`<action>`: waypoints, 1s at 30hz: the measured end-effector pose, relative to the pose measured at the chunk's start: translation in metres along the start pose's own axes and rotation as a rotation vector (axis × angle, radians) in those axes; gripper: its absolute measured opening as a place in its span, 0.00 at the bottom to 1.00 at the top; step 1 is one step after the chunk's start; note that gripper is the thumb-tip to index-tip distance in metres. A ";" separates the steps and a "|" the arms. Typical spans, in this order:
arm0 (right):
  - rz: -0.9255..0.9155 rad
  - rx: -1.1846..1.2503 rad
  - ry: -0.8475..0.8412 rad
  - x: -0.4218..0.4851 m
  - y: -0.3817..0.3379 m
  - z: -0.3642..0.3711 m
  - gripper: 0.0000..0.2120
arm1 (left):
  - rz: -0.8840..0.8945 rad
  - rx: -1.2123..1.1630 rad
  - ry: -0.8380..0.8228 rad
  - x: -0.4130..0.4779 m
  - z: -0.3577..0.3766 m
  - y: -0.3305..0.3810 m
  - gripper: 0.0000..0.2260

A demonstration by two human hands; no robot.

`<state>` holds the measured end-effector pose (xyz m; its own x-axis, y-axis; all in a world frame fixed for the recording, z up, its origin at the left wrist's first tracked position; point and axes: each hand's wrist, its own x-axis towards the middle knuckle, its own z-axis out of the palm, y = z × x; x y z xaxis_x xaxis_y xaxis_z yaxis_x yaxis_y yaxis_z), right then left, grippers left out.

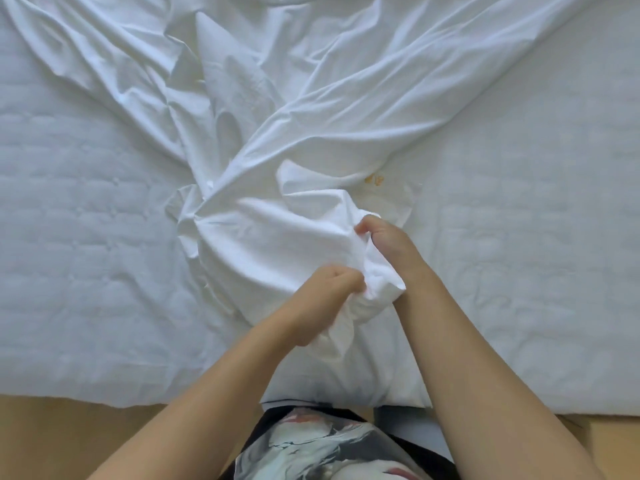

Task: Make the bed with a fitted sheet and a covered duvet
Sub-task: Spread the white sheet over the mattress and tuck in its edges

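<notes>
Obs: white sheet [311, 109] is lying rumpled across the middle of the quilted mattress [86, 237]. It is fanning out toward the far side and narrowing to a wad at the near edge, where the person is standing. Quilting is showing to either side of it.

Hands: left hand [330, 284] is gripping the wad from the left, fingers curled into the cloth. Right hand [379, 237] is pinching a fold just beyond it, thumb and fingers closing on fabric. The two are working close together on the same bunch.

Step (judged): hunting through the bunch for a corner or hem of what is probably the fitted sheet, since the mattress is uncovered. Cannot tell whether an elastic edge is in hand.

Doing it well: feeding the hem through the fingers hand over hand, not tugging the whole wad. One hand is anchoring while the other is travelling along the edge until a seamed corner is turning up. Then spreading the hands wide before drawing it to a mattress corner.

Note: small yellowish stain [374, 180] is showing on the mattress just beyond the right hand.

Risk: pulling hard now is likely tightening the twist at centre
</notes>
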<state>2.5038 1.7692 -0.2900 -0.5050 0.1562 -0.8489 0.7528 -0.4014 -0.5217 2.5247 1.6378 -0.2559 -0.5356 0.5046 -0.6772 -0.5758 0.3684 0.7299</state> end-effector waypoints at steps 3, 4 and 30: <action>-0.241 0.086 0.279 -0.019 -0.016 -0.028 0.07 | 0.063 0.011 0.183 0.001 0.024 0.012 0.08; -0.304 0.209 0.293 -0.032 -0.019 -0.043 0.06 | 0.080 0.075 0.247 0.003 0.035 0.016 0.11; -0.686 0.887 1.157 -0.260 0.135 -0.745 0.05 | 0.406 1.002 -0.535 0.097 0.770 0.004 0.18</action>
<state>3.0518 2.3471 -0.2030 0.2561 0.9162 -0.3083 -0.1471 -0.2783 -0.9492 2.9468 2.2895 -0.2468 -0.1058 0.8966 -0.4299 0.4376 0.4302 0.7896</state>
